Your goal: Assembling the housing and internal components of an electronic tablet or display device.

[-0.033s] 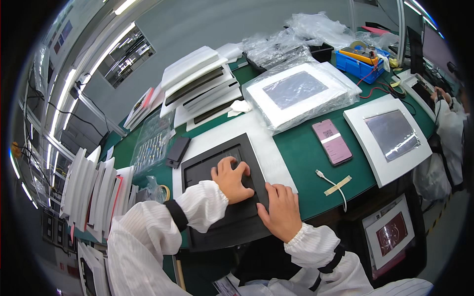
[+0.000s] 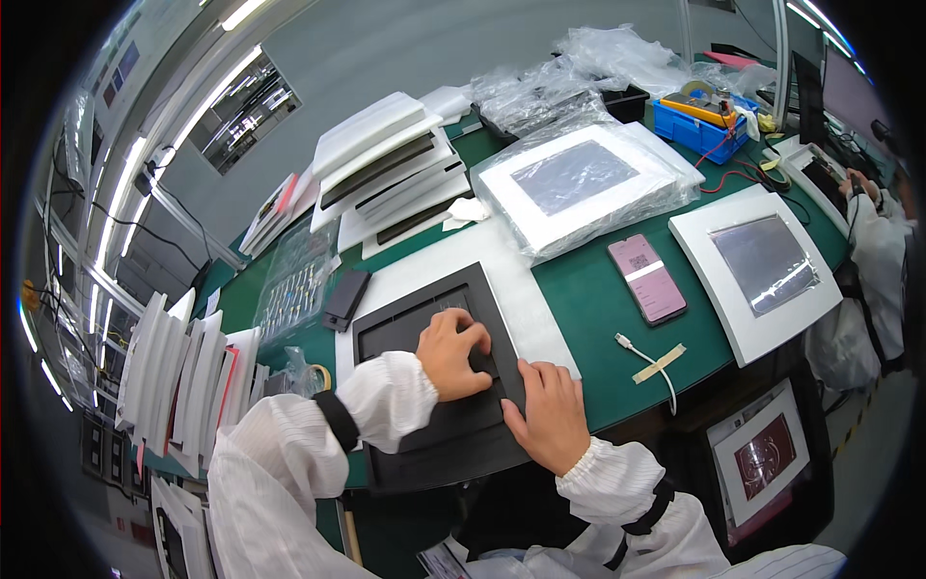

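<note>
Slight left hand (image 2: 454,357) shift, frame (image 2: 439,446) beneath

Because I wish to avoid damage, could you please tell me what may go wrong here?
The black frame reaches the front edge of the table, so it might slip if pushed. The left hand, bare and inside its border, could leave marks. The white-framed screen seems to overhang and might be knocked.

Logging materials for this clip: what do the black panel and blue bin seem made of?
Black panel: matte, perhaps plastic or coated metal; its even, dull surface leaves that open. Blue bin: probably smooth moulded plastic, judging by its uniform colour.
</note>
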`<state>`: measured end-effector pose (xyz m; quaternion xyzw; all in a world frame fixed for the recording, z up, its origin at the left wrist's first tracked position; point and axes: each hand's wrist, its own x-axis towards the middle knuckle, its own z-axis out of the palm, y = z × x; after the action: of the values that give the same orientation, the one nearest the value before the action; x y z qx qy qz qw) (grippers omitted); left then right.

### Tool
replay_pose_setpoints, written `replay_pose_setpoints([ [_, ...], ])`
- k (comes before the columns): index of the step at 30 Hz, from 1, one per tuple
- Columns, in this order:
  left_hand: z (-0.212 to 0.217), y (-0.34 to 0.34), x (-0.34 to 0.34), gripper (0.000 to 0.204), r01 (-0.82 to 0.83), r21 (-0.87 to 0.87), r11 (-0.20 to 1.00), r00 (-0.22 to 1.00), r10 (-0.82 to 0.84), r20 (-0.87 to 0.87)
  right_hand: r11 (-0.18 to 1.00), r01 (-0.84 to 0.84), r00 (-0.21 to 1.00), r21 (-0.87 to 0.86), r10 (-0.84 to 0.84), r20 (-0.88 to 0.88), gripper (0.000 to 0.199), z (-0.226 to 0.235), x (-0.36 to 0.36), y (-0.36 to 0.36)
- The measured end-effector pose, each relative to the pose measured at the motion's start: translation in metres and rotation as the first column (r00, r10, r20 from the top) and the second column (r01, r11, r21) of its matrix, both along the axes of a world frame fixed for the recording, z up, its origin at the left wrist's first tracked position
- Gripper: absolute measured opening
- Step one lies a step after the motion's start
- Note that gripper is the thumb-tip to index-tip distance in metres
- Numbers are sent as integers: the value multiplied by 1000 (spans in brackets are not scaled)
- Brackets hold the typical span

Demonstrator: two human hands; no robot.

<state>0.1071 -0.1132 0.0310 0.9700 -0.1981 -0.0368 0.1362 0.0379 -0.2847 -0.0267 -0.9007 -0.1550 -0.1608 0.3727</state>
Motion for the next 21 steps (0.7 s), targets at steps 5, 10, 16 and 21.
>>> replay_pose_setpoints([
  [5,24,31,27,18,587,-18,809,804,-586,-99,1000,-2,1000,-13,2,-9,53,0,5,2],
  [10,25,32,40,28,811,39,583,584,-811,-30,999,15,999,-42,-16,-43,53,6,4,-3],
  [16,29,21,63,43,893,37,448,439,-852,-284,1000,22,997,-19,-23,-68,51,8,4,6],
  [21,25,15,68,46,895,29,445,424,-828,-367,998,40,988,-53,-47,-147,53,10,1,7],
])
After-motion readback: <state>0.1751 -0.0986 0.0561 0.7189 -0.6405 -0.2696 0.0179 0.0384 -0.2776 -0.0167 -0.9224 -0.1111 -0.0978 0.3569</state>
